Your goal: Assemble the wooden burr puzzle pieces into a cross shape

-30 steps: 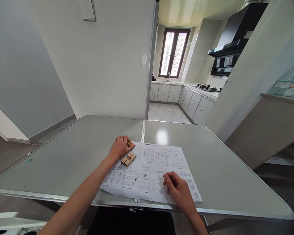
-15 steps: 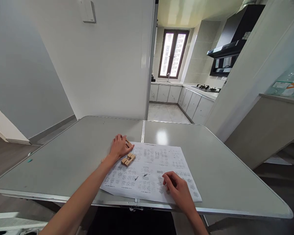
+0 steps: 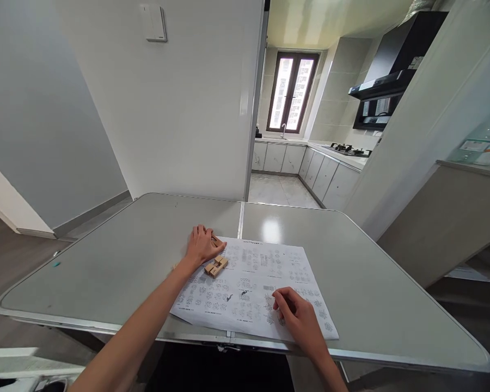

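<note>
A printed sheet [image 3: 253, 316] covered in small diagrams lies on the table in front of me. My left hand [image 3: 201, 245] rests at its far left corner, with the fingers curled over a notched wooden block [image 3: 216, 242] that is partly hidden under them. Just nearer to me, two or so joined notched wooden pieces [image 3: 216, 267] lie on the paper, apart from the hand. A bit of pale wood shows behind my left forearm. My right hand [image 3: 297, 314] rests on the sheet's right side, fingers curled in and nothing visible in them.
The grey folding table [image 3: 371, 288] has a metal rim and a centre seam. A small teal bit [image 3: 56, 264] lies near its left edge. Beyond stand a white wall [image 3: 196, 120] and a kitchen; plastic bottles [image 3: 484, 144] sit on a ledge at right.
The whole view has shifted slightly as my head moved. Both hands and the wooden pieces keep nearly the same places on the sheet.
</note>
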Motion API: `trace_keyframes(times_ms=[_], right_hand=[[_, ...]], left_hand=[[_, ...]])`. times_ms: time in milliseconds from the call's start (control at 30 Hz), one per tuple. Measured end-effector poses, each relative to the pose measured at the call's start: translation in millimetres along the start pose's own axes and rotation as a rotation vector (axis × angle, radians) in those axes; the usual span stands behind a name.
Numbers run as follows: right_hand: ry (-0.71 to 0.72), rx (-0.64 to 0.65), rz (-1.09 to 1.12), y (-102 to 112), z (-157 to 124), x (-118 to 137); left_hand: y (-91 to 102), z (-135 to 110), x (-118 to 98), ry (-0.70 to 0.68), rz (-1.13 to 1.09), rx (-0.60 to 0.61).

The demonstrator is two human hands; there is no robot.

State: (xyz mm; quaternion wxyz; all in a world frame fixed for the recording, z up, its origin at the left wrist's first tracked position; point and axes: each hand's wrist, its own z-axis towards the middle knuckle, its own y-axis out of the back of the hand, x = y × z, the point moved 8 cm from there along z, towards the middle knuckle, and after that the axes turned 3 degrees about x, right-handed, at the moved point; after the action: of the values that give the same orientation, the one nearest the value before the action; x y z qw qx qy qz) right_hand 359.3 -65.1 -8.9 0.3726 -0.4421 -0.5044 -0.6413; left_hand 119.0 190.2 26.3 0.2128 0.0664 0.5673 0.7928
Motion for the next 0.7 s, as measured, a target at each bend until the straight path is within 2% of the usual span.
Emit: trace_keyframes(times_ms=[700], right_hand=[[0.004, -0.013, -0.007, 0.2, -0.8, 0.1]], left_hand=[[-3.2, -1.6, 1.3, 0.049, 0.057, 0.044]])
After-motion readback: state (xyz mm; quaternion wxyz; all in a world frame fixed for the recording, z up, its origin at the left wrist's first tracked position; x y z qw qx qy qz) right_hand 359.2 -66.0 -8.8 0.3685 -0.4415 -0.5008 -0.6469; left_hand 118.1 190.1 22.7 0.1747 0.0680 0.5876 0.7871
